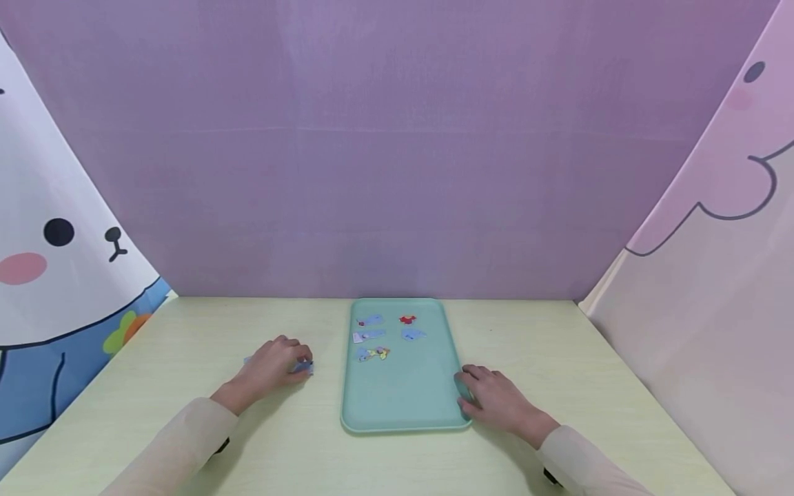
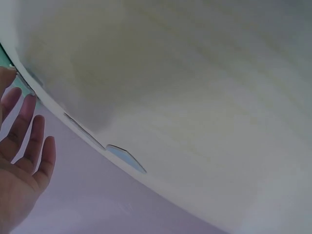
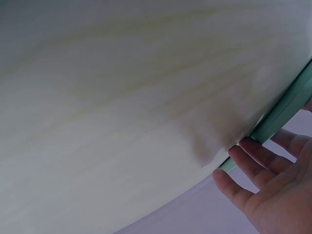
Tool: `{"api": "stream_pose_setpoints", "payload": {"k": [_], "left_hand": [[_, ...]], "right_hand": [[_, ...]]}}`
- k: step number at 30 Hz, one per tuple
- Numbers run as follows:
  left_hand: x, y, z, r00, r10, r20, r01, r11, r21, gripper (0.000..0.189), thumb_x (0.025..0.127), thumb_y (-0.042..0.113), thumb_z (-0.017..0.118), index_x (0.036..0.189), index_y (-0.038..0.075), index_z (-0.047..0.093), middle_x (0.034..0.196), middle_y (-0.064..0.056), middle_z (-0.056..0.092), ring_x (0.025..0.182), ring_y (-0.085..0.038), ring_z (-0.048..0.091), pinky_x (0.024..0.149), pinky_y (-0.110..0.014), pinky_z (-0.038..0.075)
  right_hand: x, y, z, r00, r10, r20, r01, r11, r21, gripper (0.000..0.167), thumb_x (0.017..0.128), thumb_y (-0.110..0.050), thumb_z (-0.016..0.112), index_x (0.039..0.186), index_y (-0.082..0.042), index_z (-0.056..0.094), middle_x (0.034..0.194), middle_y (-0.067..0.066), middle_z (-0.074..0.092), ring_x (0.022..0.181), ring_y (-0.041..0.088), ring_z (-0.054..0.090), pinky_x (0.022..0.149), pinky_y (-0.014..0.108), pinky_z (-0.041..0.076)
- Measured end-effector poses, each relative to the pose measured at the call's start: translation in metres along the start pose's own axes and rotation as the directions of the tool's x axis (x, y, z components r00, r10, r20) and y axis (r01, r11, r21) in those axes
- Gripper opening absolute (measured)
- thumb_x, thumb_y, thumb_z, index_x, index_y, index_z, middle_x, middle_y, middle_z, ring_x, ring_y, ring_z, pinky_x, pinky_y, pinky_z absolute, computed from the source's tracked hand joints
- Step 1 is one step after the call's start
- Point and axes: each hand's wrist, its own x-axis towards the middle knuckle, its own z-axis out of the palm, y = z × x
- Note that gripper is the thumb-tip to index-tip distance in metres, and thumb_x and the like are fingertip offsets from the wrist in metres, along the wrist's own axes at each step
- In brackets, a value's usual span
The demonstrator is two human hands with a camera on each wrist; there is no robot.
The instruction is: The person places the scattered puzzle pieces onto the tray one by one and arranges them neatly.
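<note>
Head view shows our left hand fingers relaxed over blue pieces; our right hand fingers straight against the tray.

Pale yellowish wood-grain table here, with a mint green tray sitting right in the middle, long side running away from the near edge. Just left of the tray there's a small flat bluish piece lying on the tabletop, maybe paper, hard to tell.
</note>
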Motion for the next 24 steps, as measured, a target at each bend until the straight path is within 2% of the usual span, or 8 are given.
{"api": "stream_pose_setpoints", "payload": {"k": [11,19,24], "left_hand": [[0.011,0.009,-0.004,0.999,0.030,-0.015,-0.030,0.999,-0.028,0.016,0.071,0.020,0.076,0.084,0.016,0.068,0.079,0.005,0.065,0.070,-0.011,0.052,0.063,-0.025,0.045],[0.022,0.018,-0.006,0.996,0.084,-0.043,-0.085,0.996,-0.041,0.016,0.071,0.019,0.075,0.085,0.016,0.068,0.080,0.005,0.065,0.071,-0.013,0.053,0.061,-0.026,0.045],[0.030,0.026,-0.007,0.996,0.083,-0.020,-0.084,0.995,-0.055,0.015,0.073,0.020,0.074,0.087,0.017,0.068,0.083,0.004,0.066,0.075,-0.014,0.055,0.067,-0.029,0.047]], "right_hand": [[-0.001,0.000,0.001,1.000,0.001,-0.013,-0.001,1.000,0.008,0.040,0.085,-0.028,0.059,0.117,-0.005,0.057,0.118,0.016,0.056,0.110,0.032,0.054,0.084,0.047,0.046],[-0.002,0.000,0.001,1.000,0.002,-0.014,-0.002,1.000,0.011,0.040,0.085,-0.029,0.059,0.117,-0.005,0.057,0.119,0.016,0.056,0.110,0.032,0.054,0.085,0.047,0.046],[-0.002,-0.002,0.000,1.000,0.001,-0.014,-0.001,1.000,0.002,0.040,0.085,-0.029,0.058,0.117,-0.005,0.057,0.119,0.017,0.056,0.110,0.032,0.054,0.085,0.047,0.046]]}}
